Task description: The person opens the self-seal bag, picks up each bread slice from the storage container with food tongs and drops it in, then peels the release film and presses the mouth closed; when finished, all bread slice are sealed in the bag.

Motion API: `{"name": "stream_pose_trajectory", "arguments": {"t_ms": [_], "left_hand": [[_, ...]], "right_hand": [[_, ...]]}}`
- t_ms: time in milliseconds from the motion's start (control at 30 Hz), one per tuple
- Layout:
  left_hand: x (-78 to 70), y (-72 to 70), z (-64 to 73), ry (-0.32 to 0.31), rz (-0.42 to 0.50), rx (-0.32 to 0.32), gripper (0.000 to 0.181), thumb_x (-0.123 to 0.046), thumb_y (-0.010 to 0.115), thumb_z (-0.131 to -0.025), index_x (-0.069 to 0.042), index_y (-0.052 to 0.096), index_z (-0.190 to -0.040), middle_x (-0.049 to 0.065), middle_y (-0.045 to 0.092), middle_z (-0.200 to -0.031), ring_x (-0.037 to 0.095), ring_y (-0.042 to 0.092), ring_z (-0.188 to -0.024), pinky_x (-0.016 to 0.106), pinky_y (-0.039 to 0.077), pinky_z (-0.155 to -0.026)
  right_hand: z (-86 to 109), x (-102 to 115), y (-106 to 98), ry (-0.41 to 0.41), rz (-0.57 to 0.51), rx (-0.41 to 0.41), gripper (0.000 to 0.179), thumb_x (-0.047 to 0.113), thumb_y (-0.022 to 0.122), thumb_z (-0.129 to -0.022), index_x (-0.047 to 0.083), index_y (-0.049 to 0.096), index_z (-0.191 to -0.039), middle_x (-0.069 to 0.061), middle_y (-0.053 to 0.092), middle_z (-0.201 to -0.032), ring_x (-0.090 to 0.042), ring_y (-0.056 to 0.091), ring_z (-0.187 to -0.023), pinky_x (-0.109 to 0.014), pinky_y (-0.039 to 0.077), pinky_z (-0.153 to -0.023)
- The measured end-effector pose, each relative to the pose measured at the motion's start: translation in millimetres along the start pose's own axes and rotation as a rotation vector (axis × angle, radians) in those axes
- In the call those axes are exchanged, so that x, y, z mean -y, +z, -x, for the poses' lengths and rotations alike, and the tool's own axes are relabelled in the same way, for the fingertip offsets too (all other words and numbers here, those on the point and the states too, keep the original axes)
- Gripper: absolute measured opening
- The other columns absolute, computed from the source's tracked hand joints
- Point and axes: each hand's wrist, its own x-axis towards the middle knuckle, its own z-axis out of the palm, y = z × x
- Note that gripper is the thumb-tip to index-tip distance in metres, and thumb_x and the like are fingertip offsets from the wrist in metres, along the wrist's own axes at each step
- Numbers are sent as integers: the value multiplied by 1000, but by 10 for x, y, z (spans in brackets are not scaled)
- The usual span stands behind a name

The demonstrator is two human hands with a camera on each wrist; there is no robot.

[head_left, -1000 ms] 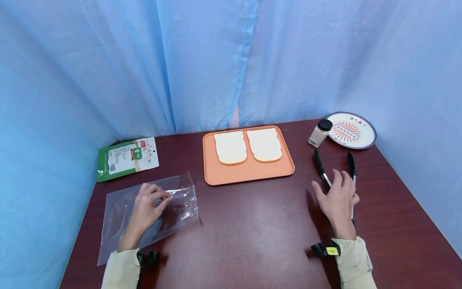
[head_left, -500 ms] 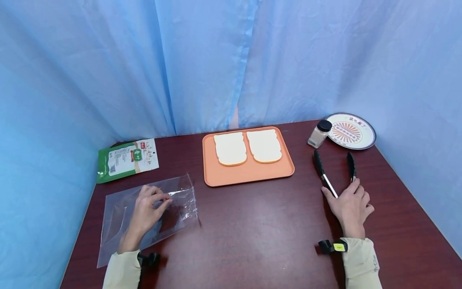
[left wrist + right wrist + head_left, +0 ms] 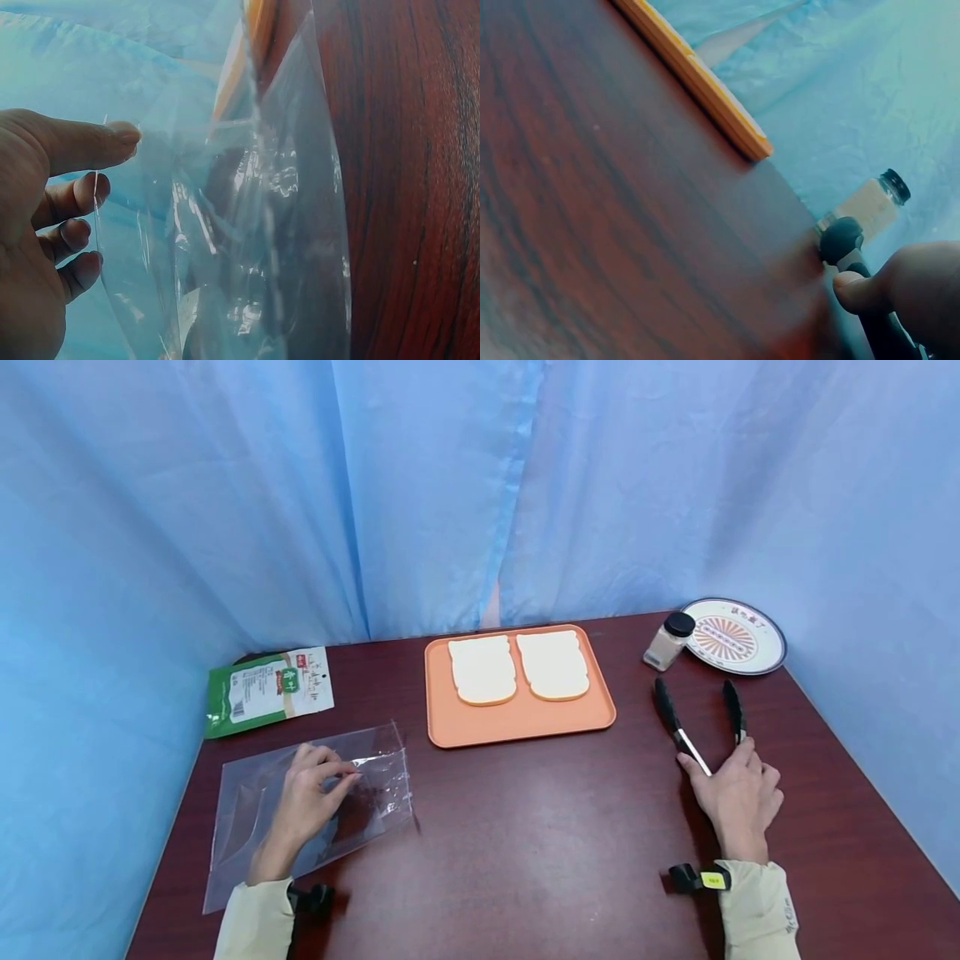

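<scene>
My left hand (image 3: 303, 793) pinches the upper edge of a clear plastic bag (image 3: 386, 785) at the left of the table. In the left wrist view the bag (image 3: 247, 225) stands partly raised, its film passing between thumb and fingers. On the right, my right hand (image 3: 737, 797) grips black-and-silver tongs (image 3: 690, 750) from above, thumb along one arm and fingers over the other. The tongs' tips are spread and point to the back; the hand hides their rear end. In the right wrist view the thumb presses the side of the tongs (image 3: 881, 330).
An orange tray (image 3: 517, 727) with two bread slices (image 3: 483, 670) lies at the back centre. A green-and-white packet (image 3: 270, 691) is at the back left. Beyond the tongs are a black-capped seasoning jar (image 3: 667, 643) and a patterned plate (image 3: 768, 647). Blue curtains (image 3: 435, 502) enclose the table.
My right hand has moved right and down onto the tongs and taken hold of them. My left hand keeps its pinch on the bag. The head view has shifted slightly.
</scene>
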Motion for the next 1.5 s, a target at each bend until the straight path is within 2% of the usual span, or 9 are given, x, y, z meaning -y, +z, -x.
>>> {"name": "stream_pose_trajectory", "arguments": {"t_ms": [167, 300, 433, 700, 967, 1133, 1333, 1500], "left_hand": [[3, 14, -1, 7, 1, -4, 15, 3, 87, -69, -6, 77, -76, 0, 58, -72, 12, 42, -79, 29, 37, -66], [-1, 17, -2, 3, 3, 1, 15, 3, 87, -69, -6, 77, -76, 0, 59, -72, 12, 43, -79, 29, 38, -67], [-9, 13, -5, -3, 0, 7, 14, 2, 87, -70, -7, 77, -76, 0, 59, -73, 12, 42, -79, 30, 38, -67], [-22, 17, -16, -18, -10, 22, 13, 1, 87, -70, -6, 77, -76, 1, 59, -73, 11, 42, -79, 29, 38, -66], [-31, 25, -10, -28, -7, 27, 14, 1, 87, -70, -6, 77, -77, 1, 60, -74, 11, 42, -79, 30, 40, -66], [-26, 32, 0, -19, -7, 14, 15, 2, 88, -68, -5, 77, -77, 2, 60, -73, 10, 41, -78, 29, 39, -66], [-13, 33, 6, 0, 1, 5, 15, 2, 88, -68, -6, 77, -76, 3, 60, -73, 11, 42, -78, 29, 39, -65], [-14, 36, 8, 4, 2, 4, 15, 2, 88, -69, -6, 77, -76, 2, 60, -73, 10, 41, -77, 27, 38, -64]], "right_hand": [[49, -7, -123, 38, -38, 49, 103, 58, 66, -88, -8, 20, -152, -40, 45, -135, -60, 43, -115, -67, 43, -77], [105, 0, -241, 73, -75, 96, 106, 63, 62, -88, -3, 14, -156, -40, 41, -141, -60, 46, -115, -69, 43, -79], [166, 9, -315, 84, -101, 96, 108, 65, 60, -88, -1, 10, -158, -41, 40, -142, -62, 46, -115, -70, 42, -82], [256, 34, -334, 78, -103, 82, 112, 74, 54, -87, 0, 11, -158, -43, 47, -128, -61, 50, -108, -67, 43, -80], [350, 190, -355, -7, -88, 96, 116, 80, 52, -84, 6, 4, -161, -42, 43, -133, -58, 51, -104, -64, 44, -72], [393, 352, -295, -76, -85, 86, 115, 79, 53, -84, 7, 7, -161, -37, 48, -124, -55, 56, -95, -63, 45, -70], [441, 568, -187, -152, -83, 87, 113, 77, 58, -82, 9, 11, -160, -37, 49, -124, -55, 59, -89, -62, 46, -69], [457, 747, -109, -230, -71, 91, 109, 74, 60, -84, 11, 14, -160, -37, 49, -122, -49, 60, -78, -59, 48, -65]]}}
